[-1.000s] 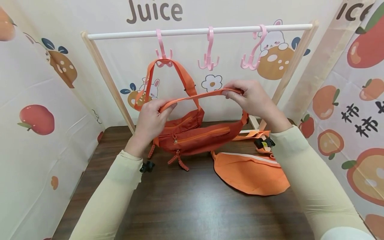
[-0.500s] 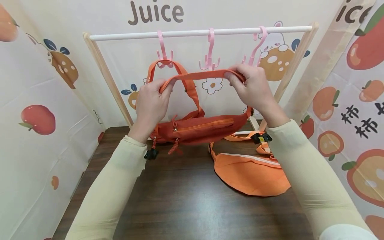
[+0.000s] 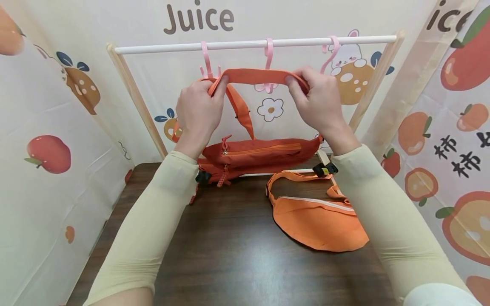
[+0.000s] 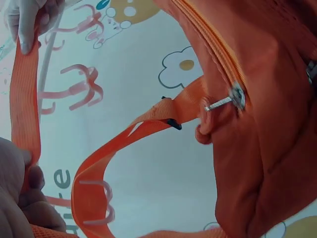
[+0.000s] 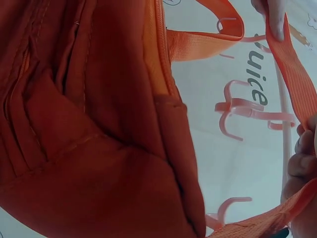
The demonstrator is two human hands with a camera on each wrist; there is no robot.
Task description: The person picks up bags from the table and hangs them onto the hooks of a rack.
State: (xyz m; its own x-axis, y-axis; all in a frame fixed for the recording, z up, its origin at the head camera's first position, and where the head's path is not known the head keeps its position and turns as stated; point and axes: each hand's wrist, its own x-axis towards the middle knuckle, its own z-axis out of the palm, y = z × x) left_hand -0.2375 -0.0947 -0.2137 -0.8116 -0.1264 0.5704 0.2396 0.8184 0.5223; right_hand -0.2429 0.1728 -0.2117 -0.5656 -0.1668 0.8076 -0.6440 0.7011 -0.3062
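Note:
A dark orange waist bag hangs by its strap, which I hold stretched flat between both hands just below the white rail. My left hand pinches the strap's left end, my right hand pinches its right end. The strap lies in front of the middle pink hook. Behind it a second dark orange bag hangs by its strap from the left pink hook. In the left wrist view the bag and strap fill the frame; the right wrist view shows the bag and strap.
A lighter orange waist bag lies on the dark wooden table at the right. A third pink hook hangs on the rail's right. The rack's wooden legs slant down at both sides. Printed fruit curtains enclose the space.
Both hands have lifted the strap from mid-height up to the rail, level with the middle hook. The bag has risen off the table with it.

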